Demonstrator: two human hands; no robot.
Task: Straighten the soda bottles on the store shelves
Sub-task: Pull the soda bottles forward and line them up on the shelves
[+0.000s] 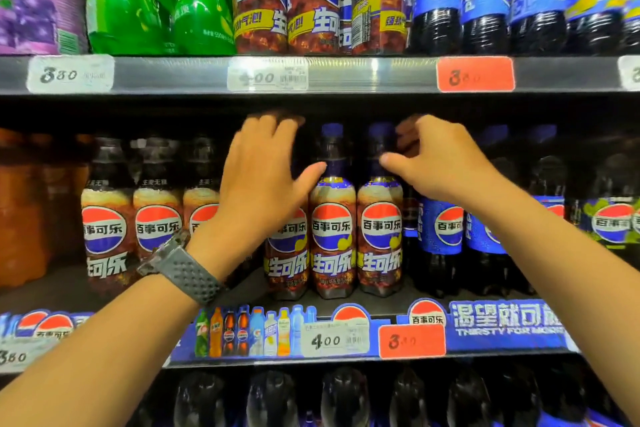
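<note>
Three purple-capped Pepsi bottles with brown and yellow labels stand side by side at the front of the middle shelf (346, 308). My left hand (263, 177) lies over the top of the left bottle (287, 253), fingers stretched back over its cap. Its thumb reaches toward the neck of the middle bottle (332, 236). My right hand (440, 163) is at the neck of the right bottle (381, 236). Its thumb tip is on the front of the neck, and its fingers curl round behind, beside the cap. All three bottles stand upright with labels facing out.
Black-capped Pepsi bottles (157, 225) stand to the left and blue-label Pepsi bottles (446, 229) to the right. The upper shelf edge (346, 74) hangs close above my hands. More bottles fill the shelf above and the dark shelf below (343, 395).
</note>
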